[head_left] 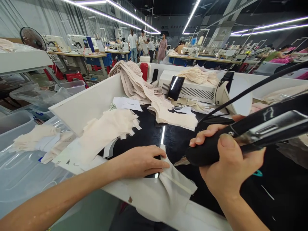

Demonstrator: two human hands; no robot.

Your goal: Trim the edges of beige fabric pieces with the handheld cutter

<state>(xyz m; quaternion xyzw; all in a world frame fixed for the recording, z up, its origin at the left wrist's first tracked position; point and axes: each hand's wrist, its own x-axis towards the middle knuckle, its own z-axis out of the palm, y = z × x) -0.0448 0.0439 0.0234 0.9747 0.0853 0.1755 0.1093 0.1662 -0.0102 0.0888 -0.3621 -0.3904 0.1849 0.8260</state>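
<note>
My left hand lies over the near edge of the black work surface, fingers stretched out. Its fingertips press on a thin pale cloth piece that drapes over the white table edge. My right hand is wrapped round a black corded tool with a rounded end and a shiny metal lever, like a hair iron. The tool is raised above the surface, apart from the cloth. Left of my left hand lies a fanned stack of cream cloth pieces. Another cream stack rests farther back.
A white side board borders the table on the left, with clear plastic bins beside it. At the back stand a lamp, a vented white box and a red thread cone. A black cord crosses the right.
</note>
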